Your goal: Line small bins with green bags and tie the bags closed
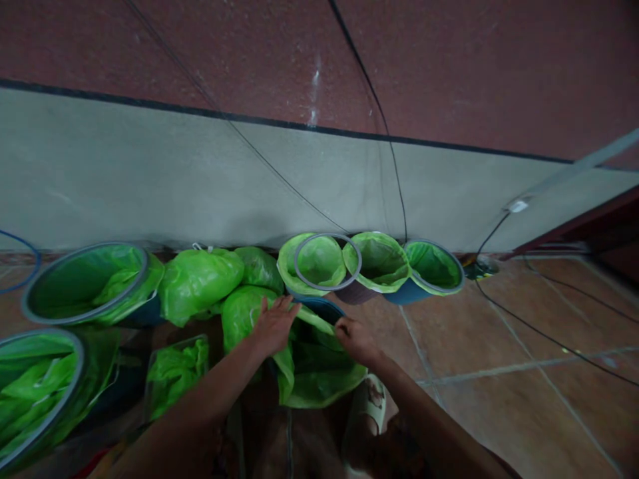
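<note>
In the middle of the head view, a green plastic bag (324,379) hangs over the near side of a blue bin (322,306). My right hand (357,340) is closed on the bag's edge at the bin's right side. On the left side of the same bin, my left hand (274,326) rests on the green plastic with its fingers stretched out. Just behind the hands, a loose grey ring (360,258) lies across the tops of two bins lined with green bags, a left one (287,259) and a right one (382,286).
A blue lined bin (424,296) stands at the row's right end. Tied, filled green bags (200,286) sit left of my hands. Further left are large lined bins (144,266) with grey rims and a small container of green plastic (174,369). Black cables (397,179) hang down the wall.
</note>
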Available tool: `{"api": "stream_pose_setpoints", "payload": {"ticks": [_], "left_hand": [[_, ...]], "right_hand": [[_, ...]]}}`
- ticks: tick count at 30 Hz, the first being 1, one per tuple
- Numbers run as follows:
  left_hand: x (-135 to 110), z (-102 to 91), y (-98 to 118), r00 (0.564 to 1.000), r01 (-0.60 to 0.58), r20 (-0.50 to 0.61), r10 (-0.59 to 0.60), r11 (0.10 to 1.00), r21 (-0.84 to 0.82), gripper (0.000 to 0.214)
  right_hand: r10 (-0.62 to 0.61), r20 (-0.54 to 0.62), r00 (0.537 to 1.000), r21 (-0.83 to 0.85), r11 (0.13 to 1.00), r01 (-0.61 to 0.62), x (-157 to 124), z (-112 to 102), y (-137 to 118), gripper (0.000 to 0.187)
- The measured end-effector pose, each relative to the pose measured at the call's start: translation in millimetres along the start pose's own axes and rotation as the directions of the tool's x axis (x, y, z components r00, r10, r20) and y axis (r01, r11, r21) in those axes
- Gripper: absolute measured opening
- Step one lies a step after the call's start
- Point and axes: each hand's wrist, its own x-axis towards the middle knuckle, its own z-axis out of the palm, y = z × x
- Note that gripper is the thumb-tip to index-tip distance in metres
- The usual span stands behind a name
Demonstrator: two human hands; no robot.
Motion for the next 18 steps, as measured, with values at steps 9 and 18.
{"api": "stream_pose_setpoints", "payload": {"ticks": [9,18], "left_hand": [[27.9,13.6,12.2,0.996,-0.079,-0.063,0.069,0.983,-0.163,0.033],[33.6,9.8,7.4,0.995,-0.092,-0.047,0.084,0.973,-0.211,0.022]], "right_hand": [[0.042,0.029,0.999,0.510,0.858,-0.051,4.4,8.1,13.0,0.036],[0.057,-0.052,0.997,0.451,0.892,-0.028,8.5,-6.4,9.0,0.025]]}}
